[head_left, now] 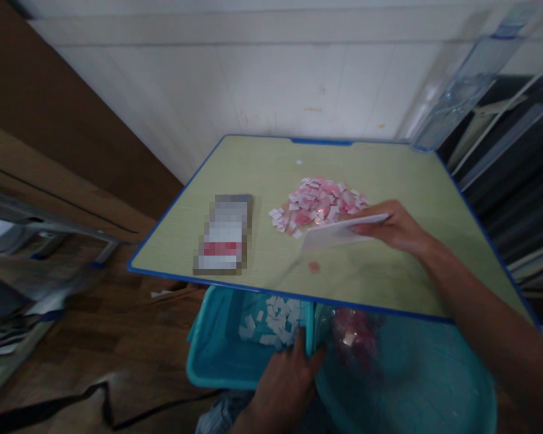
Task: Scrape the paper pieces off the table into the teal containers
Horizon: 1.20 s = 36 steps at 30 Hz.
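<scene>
My right hand [391, 226] is closed on the edge of a thin white card [339, 232], held tilted above the table's front half. Just behind the card lies a pile of small pink-and-white pieces [321, 202], some of them shiny. A single pink piece [314, 267] is on the tabletop below the card. My left hand [289, 377] is low in front of the table, its finger and thumb closed over the rim of a teal rectangular bin [226, 381], where it meets a round teal basin [434, 367]. Small white paper pieces [278, 319] lie in the bin.
The yellow-green table [262, 163] has a blue edge. A blurred phone-like device [224, 235] lies on its left side. A clear plastic bottle [466, 84] stands at the back right corner. The basin holds a clear bag with red contents [353, 337]. A black strap [104, 398] crosses the floor.
</scene>
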### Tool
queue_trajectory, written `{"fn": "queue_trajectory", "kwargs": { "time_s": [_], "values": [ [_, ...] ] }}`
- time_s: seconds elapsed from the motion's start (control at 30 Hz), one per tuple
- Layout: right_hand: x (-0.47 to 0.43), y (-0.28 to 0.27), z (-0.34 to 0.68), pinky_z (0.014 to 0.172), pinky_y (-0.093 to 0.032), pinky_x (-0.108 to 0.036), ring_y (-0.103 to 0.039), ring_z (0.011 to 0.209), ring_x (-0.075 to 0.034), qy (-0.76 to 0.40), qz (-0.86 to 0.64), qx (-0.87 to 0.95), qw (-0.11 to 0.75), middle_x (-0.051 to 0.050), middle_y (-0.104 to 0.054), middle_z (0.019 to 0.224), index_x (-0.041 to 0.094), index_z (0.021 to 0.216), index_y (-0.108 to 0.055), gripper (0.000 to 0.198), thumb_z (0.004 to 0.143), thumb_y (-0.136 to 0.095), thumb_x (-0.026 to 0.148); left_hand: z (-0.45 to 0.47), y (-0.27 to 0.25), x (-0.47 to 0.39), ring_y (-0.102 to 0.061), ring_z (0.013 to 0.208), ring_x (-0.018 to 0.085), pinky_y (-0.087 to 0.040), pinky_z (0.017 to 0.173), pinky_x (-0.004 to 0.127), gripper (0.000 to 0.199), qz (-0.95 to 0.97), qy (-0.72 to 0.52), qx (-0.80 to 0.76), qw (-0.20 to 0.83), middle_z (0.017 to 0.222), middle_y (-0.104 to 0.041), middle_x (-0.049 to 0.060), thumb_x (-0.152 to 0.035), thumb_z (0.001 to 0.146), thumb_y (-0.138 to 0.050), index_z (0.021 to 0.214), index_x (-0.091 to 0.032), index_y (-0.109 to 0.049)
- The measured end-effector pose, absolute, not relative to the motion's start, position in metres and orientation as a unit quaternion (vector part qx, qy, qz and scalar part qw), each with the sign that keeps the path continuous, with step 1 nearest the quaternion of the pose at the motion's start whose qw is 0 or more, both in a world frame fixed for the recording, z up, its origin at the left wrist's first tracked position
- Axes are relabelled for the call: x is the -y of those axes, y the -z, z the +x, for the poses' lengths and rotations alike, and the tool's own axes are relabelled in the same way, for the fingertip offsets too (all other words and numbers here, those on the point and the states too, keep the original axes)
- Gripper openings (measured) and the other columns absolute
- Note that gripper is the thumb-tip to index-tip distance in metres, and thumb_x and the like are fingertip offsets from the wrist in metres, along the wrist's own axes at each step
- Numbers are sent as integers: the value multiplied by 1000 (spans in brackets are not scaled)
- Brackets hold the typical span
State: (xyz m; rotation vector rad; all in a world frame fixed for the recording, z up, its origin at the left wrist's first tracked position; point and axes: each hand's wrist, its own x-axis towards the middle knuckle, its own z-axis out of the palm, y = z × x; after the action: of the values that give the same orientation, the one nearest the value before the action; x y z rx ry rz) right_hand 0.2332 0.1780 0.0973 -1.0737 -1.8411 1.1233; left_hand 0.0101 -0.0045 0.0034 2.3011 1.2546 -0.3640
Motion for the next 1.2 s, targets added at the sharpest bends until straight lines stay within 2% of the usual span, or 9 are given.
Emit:
{"fn": "queue_trajectory", "kwargs": {
  "time_s": [0.13, 0.27, 0.47, 0.53, 0.67, 0.77, 1.07, 1.2],
  "values": [
    [-180, -100, 222, 51, -44, -20, -60, 57, -11, -461, -330, 767, 301, -2, -70, 70, 17, 78, -72, 17, 65, -66, 27, 10, -4, 5, -61, 79, 29, -48, 64, 42, 56, 844, 138, -459, 241, 128, -36, 23, -18, 79, -46, 131, -32, -32],
    [-185, -107, 243, 56, -46, -21, -62, 62, -13, -488, -324, 778, 226, -5, -71, 72, 15, 78, -72, 17, 65, -66, 25, 10, -6, 4, -61, 79, 28, -48, 64, 42, 55, 845, 142, -457, 241, 127, -36, 22, -16, 79, -44, 130, -31, -33],
    [-189, -111, 282, 51, -41, -20, -58, 56, -13, -504, -344, 774, 168, -6, -69, 64, 9, 75, -72, 20, 64, -67, 25, 10, -6, 4, -61, 79, 26, -48, 66, 40, 56, 839, 154, -463, 242, 128, -36, 21, -16, 79, -45, 131, -33, -31],
    [-190, -111, 286, 50, -40, -20, -57, 55, -13, -497, -364, 767, 179, -5, -68, 63, 10, 74, -72, 22, 63, -68, 28, 10, -6, 4, -61, 81, 27, -48, 66, 41, 57, 839, 158, -462, 241, 129, -34, 21, -16, 79, -45, 132, -33, -30],
    [-190, -110, 279, 47, -35, -20, -51, 51, -10, -428, -459, 717, 303, -2, -65, 62, 13, 78, -72, 28, 62, -68, 36, 10, -8, 4, -61, 80, 27, -48, 66, 42, 53, 838, 159, -463, 243, 131, -33, 22, -18, 81, -43, 131, -32, -32],
    [-189, -110, 268, 45, -33, -21, -49, 49, -10, -372, -497, 700, 352, -1, -64, 62, 16, 77, -71, 29, 62, -67, 40, 10, -9, 4, -61, 81, 26, -47, 67, 41, 52, 836, 160, -463, 248, 131, -32, 21, -17, 82, -42, 130, -32, -33],
    [-183, -118, 269, 47, -40, -22, -56, 55, -13, -346, -472, 751, 304, -3, -69, 69, 19, 79, -72, 27, 63, -67, 40, 10, -11, 2, -60, 83, 27, -47, 69, 43, 56, 830, 161, -464, 266, 132, -30, 21, -16, 79, -44, 132, -32, -30],
    [-182, -119, 272, 46, -40, -21, -55, 52, -11, -322, -476, 745, 339, -2, -69, 67, 19, 76, -72, 25, 62, -67, 40, 11, -9, 3, -60, 83, 27, -47, 69, 42, 57, 829, 163, -466, 261, 133, -30, 20, -15, 78, -45, 131, -32, -31]
  ]
}}
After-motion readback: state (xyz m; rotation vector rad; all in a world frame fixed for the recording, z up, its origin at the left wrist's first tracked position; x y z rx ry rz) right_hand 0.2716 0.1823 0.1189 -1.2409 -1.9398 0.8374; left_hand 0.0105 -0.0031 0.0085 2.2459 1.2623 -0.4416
